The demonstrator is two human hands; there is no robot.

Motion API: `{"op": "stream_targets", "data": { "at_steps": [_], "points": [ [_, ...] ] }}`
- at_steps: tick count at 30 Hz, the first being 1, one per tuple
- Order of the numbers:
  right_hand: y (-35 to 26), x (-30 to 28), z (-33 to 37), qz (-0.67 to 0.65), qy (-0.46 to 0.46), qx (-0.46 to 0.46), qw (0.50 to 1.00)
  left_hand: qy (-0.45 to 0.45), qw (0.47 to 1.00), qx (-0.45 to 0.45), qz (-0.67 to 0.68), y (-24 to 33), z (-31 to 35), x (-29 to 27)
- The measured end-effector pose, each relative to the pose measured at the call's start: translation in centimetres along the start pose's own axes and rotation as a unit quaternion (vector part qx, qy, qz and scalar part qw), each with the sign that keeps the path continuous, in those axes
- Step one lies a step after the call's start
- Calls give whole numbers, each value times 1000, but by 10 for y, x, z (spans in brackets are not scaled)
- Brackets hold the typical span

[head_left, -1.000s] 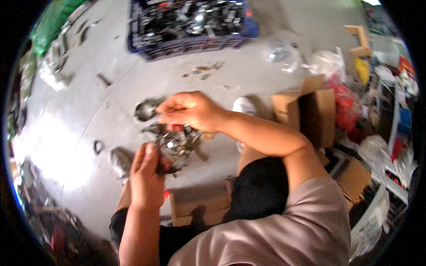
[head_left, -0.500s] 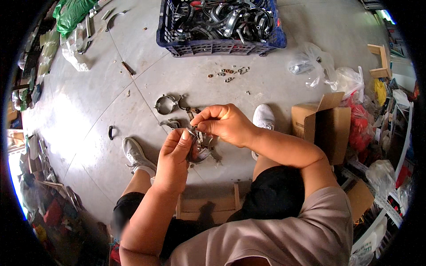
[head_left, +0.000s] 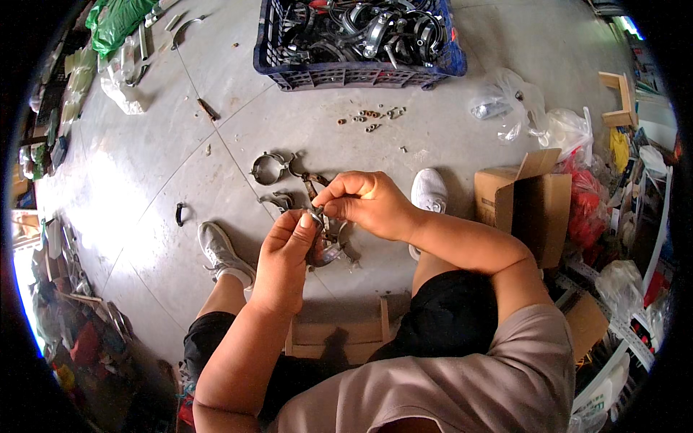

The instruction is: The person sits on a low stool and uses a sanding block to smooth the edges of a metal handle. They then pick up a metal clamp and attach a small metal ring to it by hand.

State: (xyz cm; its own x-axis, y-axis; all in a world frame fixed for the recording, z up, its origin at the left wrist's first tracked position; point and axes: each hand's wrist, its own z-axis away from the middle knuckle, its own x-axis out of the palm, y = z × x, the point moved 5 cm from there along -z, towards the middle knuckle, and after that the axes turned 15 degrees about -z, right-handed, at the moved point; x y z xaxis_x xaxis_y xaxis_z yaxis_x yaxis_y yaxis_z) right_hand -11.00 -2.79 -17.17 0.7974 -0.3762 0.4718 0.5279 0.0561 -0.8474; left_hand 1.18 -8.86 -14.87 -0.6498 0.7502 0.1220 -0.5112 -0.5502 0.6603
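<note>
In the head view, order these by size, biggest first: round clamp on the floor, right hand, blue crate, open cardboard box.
Largest to smallest, as they look:
Blue crate, partly cut off
Open cardboard box
Right hand
Round clamp

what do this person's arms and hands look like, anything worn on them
Both the left hand and right hand are bare, with no gloves or watch showing. The forearms are uncovered too. A plain taupe fabric short sleeve covers the right upper arm.

Hands [head_left: 283, 250] now close together, earlier apart
</note>
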Motion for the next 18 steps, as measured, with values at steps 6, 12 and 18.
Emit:
{"op": "stream_targets", "data": {
  "at_steps": [6,12,18],
  "points": [
    [-10,0,2,127,-12,-98,987,1,1000,10,-18,2,0,2],
    [-8,-1,3,140,-36,-76,987,-14,999,8,-30,0,0,2],
    [-8,-2,5,159,-64,-105,980,-12,999,3,-37,0,2,5]
  ]
}}
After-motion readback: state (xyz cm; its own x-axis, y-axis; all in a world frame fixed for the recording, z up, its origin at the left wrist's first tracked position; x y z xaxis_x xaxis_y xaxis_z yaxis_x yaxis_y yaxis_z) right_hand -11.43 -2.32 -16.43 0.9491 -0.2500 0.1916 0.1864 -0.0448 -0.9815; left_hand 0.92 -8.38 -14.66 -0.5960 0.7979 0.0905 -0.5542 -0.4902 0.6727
